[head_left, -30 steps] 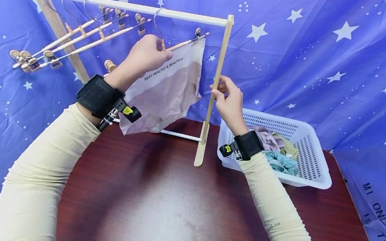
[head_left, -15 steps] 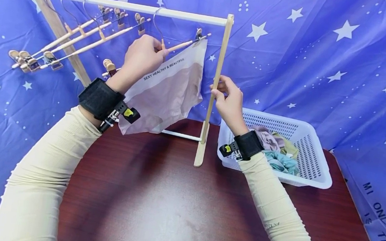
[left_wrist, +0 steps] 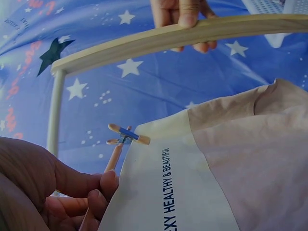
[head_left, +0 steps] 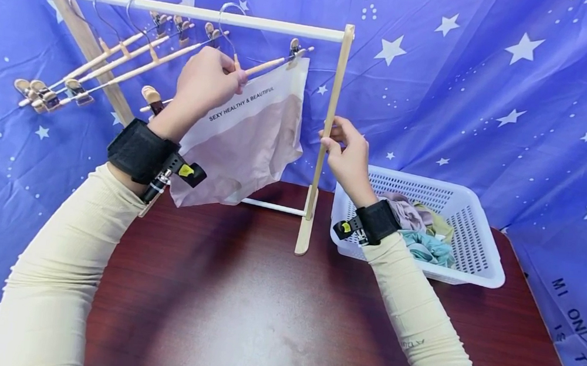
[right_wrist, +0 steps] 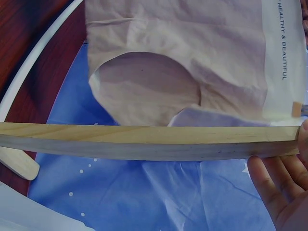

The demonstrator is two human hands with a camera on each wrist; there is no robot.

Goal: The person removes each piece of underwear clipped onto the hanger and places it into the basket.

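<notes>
My left hand [head_left: 206, 83] pinches the wooden clip hanger [head_left: 266, 65] near its middle, just below the metal hook, which loops over the rack's top rail [head_left: 193, 11]. Pale pink underpants [head_left: 247, 137] with a printed white waistband hang from it. In the left wrist view a clip [left_wrist: 129, 134] bites one waistband corner; the opposite corner is hidden behind my left hand and wrist in the head view. My right hand [head_left: 350, 158] holds the rack's right upright [head_left: 337, 87] between thumb and fingers. The right wrist view shows a leg opening [right_wrist: 147, 82] beside that upright.
Several bare clip hangers [head_left: 124, 63] hang at the rail's left end. A white perforated basket [head_left: 472, 224] with crumpled mauve, olive and teal cloths [head_left: 427, 247] stands at right. The rack's foot [head_left: 303, 237] rests on the dark red table [head_left: 260, 309], before a blue starry curtain [head_left: 466, 93].
My left hand has slid the hanger and the underpants a short way left along the rail, mostly in the last half second. My right hand stays on the upright.
</notes>
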